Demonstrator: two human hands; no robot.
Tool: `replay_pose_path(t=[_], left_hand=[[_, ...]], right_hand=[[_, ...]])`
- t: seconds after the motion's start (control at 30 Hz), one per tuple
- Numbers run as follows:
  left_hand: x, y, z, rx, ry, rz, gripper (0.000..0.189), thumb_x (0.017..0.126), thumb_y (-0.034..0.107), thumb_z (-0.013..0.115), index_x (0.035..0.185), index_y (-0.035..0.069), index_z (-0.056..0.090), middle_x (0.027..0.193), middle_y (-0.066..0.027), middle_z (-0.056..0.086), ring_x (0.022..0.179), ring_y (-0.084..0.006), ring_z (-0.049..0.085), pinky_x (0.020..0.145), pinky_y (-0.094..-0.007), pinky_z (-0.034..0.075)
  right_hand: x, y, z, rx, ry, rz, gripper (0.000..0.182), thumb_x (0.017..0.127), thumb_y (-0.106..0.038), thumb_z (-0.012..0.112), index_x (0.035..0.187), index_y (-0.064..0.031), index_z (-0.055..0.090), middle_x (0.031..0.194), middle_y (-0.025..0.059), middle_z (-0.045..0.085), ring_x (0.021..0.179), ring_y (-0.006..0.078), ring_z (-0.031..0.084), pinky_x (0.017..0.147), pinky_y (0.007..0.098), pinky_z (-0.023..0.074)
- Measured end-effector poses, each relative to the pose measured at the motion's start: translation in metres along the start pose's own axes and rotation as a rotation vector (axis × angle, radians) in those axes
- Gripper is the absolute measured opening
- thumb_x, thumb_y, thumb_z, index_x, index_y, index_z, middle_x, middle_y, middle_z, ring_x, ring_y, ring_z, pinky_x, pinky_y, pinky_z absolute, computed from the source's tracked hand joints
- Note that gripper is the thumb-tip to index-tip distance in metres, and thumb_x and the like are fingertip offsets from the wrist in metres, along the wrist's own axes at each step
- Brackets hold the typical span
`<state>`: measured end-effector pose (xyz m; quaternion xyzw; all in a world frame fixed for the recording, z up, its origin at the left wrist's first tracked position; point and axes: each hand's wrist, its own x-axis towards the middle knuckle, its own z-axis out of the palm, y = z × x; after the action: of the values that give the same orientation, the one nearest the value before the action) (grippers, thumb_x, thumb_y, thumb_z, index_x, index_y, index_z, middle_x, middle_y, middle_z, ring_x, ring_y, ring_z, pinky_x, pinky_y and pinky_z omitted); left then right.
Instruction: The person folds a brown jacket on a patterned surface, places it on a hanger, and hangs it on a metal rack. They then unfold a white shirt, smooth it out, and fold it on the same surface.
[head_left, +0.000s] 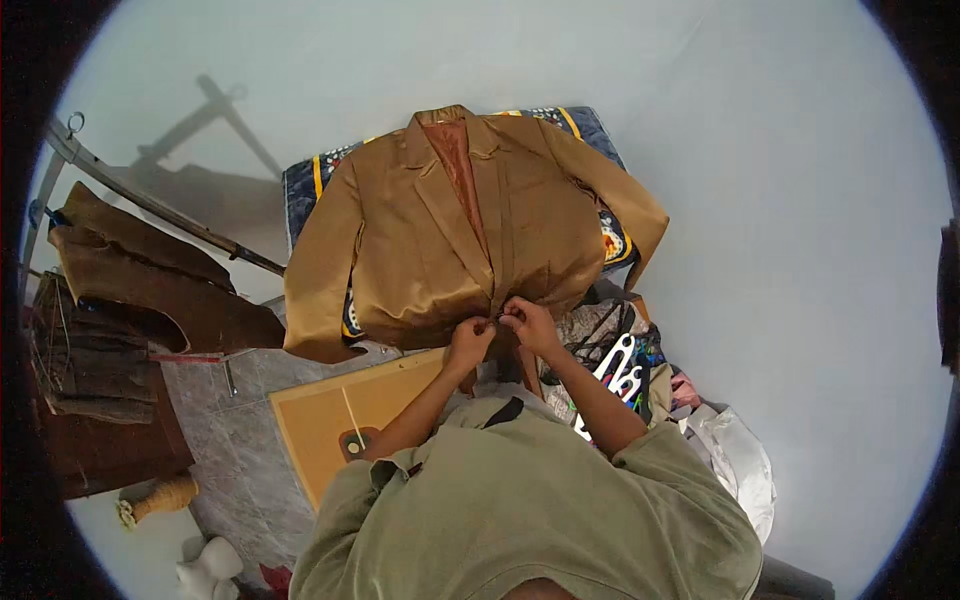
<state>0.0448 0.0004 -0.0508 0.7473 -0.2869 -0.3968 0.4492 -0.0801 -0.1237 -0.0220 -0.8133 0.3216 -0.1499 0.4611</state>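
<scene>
A brown satin suit jacket (420, 247) lies front side up before me, collar away from me and sleeves spread to both sides. Its reddish-brown lining (457, 165) shows between the lapels. Under it is a dark blue patterned blanket (300, 202) with yellow stripes. At the lower front opening, my left hand (472, 345) pinches the jacket's edge between thumb and fingers. Close beside it, my right hand (529, 324) pinches the other side of the same opening. Whatever small part sits between the fingertips is too small to tell.
White plastic hangers (619, 367) lie on a heap of clothes and bags to the right. A tan board (360, 405) is below my left arm. At left, brown garments (150, 277) hang by a metal rail (165, 210). A wicker vase (169, 496) lies lower left.
</scene>
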Motion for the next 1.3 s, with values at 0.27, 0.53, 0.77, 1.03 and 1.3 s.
replay_pose_path(t=[0.27,0.53,0.77,1.03,1.3], left_hand=[[-0.009,0.004,0.002,-0.172,-0.068,-0.088,0.030,0.093,0.023,0.062,0.099,-0.005,0.069,0.081,-0.0109,0.067,0.073,-0.0168,0.058,0.069,-0.0350,0.046],[-0.009,0.000,0.005,-0.025,0.026,0.014,0.029,0.087,0.024,0.071,0.097,-0.003,0.072,0.081,-0.0103,0.071,0.072,-0.0174,0.063,0.068,-0.0341,0.050],[-0.011,0.007,0.002,0.043,0.072,0.032,0.023,0.084,0.024,0.075,0.091,0.002,0.074,0.079,-0.0107,0.072,0.068,-0.0183,0.065,0.066,-0.0360,0.051],[-0.005,0.013,-0.003,0.216,0.041,0.172,0.025,0.084,0.024,0.074,0.091,0.000,0.072,0.080,-0.0119,0.072,0.070,-0.0185,0.067,0.065,-0.0345,0.051],[-0.005,0.025,0.000,0.110,0.113,0.072,0.030,0.083,0.025,0.074,0.099,0.000,0.072,0.086,-0.0133,0.073,0.079,-0.0216,0.071,0.072,-0.0349,0.054]], right_hand=[[-0.011,-0.007,-0.012,-0.496,-0.055,-0.383,0.018,0.086,-0.015,0.064,0.103,-0.0116,0.062,0.090,0.0093,0.062,0.082,0.0343,0.065,0.067,0.0432,0.0526],[-0.001,-0.009,-0.010,-0.479,-0.129,-0.349,0.013,0.082,-0.010,0.063,0.095,-0.0077,0.065,0.089,0.0146,0.065,0.086,0.0376,0.065,0.072,0.0473,0.0519],[-0.003,-0.003,-0.008,-0.277,-0.089,-0.126,0.014,0.078,-0.012,0.069,0.088,-0.0014,0.070,0.084,0.0185,0.069,0.080,0.0350,0.069,0.072,0.0423,0.0539],[0.015,-0.002,-0.008,-0.066,-0.160,0.197,0.018,0.079,-0.009,0.072,0.093,0.0023,0.073,0.075,0.0154,0.071,0.060,0.0243,0.069,0.057,0.0380,0.0551],[-0.035,0.025,0.035,-0.052,0.175,-0.025,0.047,0.085,-0.021,0.066,0.128,-0.0012,0.060,0.126,0.0223,0.056,0.115,0.0372,0.057,0.096,0.0430,0.0473]])
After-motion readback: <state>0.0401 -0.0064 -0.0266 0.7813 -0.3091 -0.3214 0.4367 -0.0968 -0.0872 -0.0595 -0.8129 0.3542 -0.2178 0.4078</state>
